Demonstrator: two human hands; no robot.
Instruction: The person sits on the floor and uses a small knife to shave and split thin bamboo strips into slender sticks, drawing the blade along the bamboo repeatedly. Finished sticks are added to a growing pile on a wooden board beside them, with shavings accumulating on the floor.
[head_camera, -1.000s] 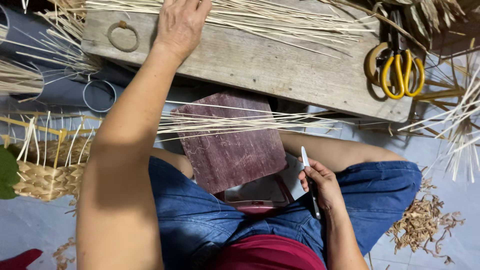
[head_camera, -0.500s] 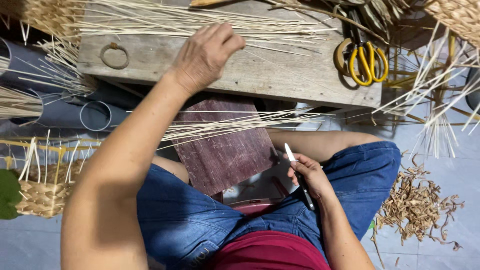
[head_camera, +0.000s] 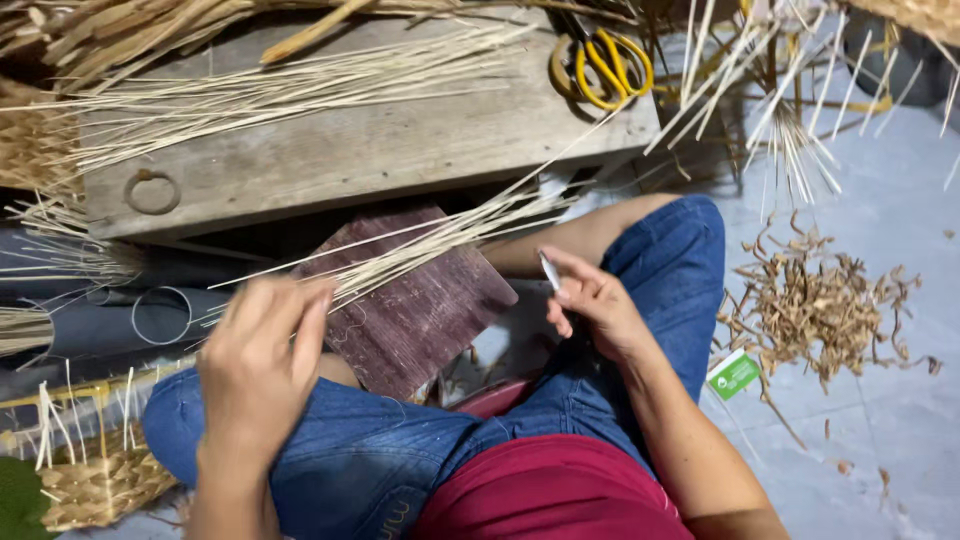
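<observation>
Many thin pale reed strips (head_camera: 440, 240), fanned loosely

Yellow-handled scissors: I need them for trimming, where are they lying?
In the head view the yellow-handled scissors lie at the top, on the far right end of the wooden plank, beyond the pale reed strips.

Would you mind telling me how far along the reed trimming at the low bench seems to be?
Done: a pile of shavings lies on the floor, and a part-woven basket sits by the knee. In hand: the left hand grips a bundle of thin reeds across the dark board; the right hand holds a small knife. Left: many loose reeds on the wooden bench.
</observation>
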